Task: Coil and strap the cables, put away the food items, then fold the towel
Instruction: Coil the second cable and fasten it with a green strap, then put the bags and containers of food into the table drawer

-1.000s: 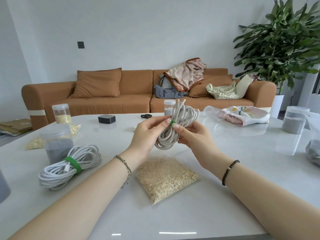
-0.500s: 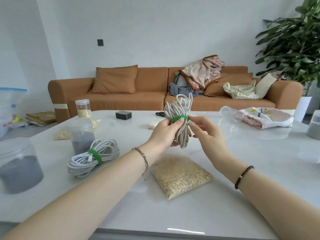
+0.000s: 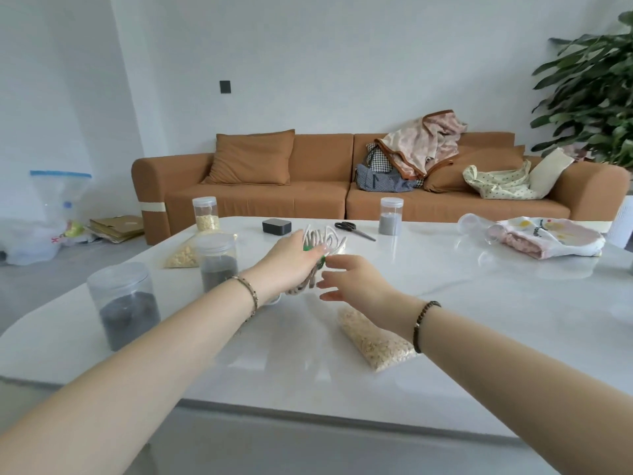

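My left hand (image 3: 291, 262) grips a coiled beige cable (image 3: 323, 238) bound by a green strap (image 3: 320, 262), held just above the white table (image 3: 445, 303). My right hand (image 3: 352, 279) hovers beside it with fingers spread, holding nothing. A clear bag of oats (image 3: 373, 341) lies under my right wrist. The other strapped white cable is hidden behind my left forearm. A second bag of flakes (image 3: 181, 257) lies at the left. A pink towel in a clear bag (image 3: 544, 238) lies far right.
Clear jars with grey fill stand at left (image 3: 125, 303), (image 3: 219, 262) and at the back (image 3: 390, 216); a jar of flakes (image 3: 205, 214) stands behind. Scissors (image 3: 354, 229) and a black box (image 3: 276, 226) lie at the far edge. A brown sofa and a plant lie beyond.
My right hand has let go of the strapped coil and opened. My left hand has lowered the coil towards the left. My view has swung left.
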A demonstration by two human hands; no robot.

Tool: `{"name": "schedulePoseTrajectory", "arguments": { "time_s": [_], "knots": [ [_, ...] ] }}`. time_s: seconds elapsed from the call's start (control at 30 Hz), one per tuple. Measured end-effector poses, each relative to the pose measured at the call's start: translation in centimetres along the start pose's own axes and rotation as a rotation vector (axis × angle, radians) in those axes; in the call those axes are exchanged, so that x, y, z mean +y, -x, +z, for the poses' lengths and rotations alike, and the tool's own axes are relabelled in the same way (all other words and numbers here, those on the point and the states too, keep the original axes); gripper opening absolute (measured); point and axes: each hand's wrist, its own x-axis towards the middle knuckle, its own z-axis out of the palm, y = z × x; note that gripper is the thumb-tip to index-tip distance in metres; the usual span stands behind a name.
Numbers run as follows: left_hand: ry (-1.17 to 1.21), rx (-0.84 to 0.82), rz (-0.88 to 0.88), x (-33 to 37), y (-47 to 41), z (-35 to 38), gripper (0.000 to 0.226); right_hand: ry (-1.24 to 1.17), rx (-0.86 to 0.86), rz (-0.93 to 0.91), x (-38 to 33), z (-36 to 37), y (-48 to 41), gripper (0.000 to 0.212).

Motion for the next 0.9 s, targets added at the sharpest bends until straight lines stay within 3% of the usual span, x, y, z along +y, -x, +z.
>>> {"name": "schedulePoseTrajectory", "arguments": {
  "time_s": [0.1,0.17,0.27,0.43,0.63,0.9],
  "knots": [
    [-0.488,-0.109,0.154,-1.5,0.5,0.7,0.017,0.28,0.003,0.037,0.4,1.1,-0.4,0.047],
    [-0.605,-0.158,0.176,-2.9,0.6,1.8,0.022,0.427,-0.021,0.064,0.4,1.2,-0.1,0.054],
    [-0.681,-0.079,0.226,-3.8,1.3,3.3,0.037,0.554,-0.026,0.053,0.2,0.8,0.7,0.055],
    [-0.742,-0.149,0.167,-2.8,2.1,4.0,0.053,0.679,-0.072,0.061,-0.4,-0.5,2.0,0.054],
    [-0.601,-0.065,0.196,0.7,5.5,1.2,0.043,0.85,-0.111,-0.022,-4.4,-3.4,5.9,0.048],
    [-0.554,-0.161,0.214,7.3,13.6,-2.9,0.038,1.074,-0.168,-0.01,-10.1,-4.5,13.4,0.044]
  ]
}}
